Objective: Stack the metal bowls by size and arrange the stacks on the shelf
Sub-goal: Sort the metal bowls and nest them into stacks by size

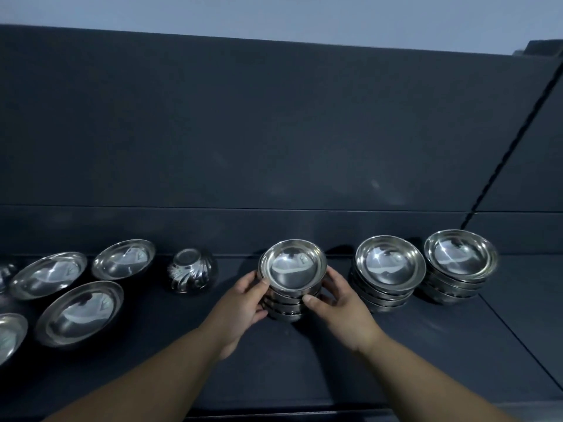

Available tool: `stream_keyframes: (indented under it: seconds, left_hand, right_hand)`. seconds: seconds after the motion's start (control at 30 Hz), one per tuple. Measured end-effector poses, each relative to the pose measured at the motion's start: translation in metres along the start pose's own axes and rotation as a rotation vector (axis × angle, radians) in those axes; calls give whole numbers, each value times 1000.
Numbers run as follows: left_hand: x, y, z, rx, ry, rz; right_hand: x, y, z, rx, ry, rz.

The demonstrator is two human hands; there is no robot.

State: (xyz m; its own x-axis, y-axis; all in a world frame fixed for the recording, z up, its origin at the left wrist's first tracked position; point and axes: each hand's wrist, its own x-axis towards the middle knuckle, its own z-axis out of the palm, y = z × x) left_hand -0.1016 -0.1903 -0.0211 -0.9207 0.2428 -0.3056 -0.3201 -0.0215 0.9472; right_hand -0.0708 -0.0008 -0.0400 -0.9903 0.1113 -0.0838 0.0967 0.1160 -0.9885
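left hand [243,303] + right hand [338,300] | both grip bowl stack [293,271] | on dark shelf [335,376]

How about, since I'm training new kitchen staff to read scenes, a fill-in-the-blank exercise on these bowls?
1. The left hand and right hand grip the ____ of the three bowl stacks, the held stack.
2. To its right stand ____ other stacks, the middle stack and the right stack.
3. The ribbed bowl left of the held stack lies ____ down.
Missing words: leftmost; two; upside.
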Motion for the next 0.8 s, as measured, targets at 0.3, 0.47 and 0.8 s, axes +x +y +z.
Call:
stream_keyframes:
  seconds: [0.3,0.47,0.8]
  left_hand:
    - [33,-1,21,-24,125,7]
    - [13,-19,2,279,249,56]
    - [-48,-23,-73,917,407,216]
  right_hand:
    - [23,14,-13,-93,40,76]
    - [0,21,-4,-425,84,239]
    - [-14,2,69,-539,-122,78]
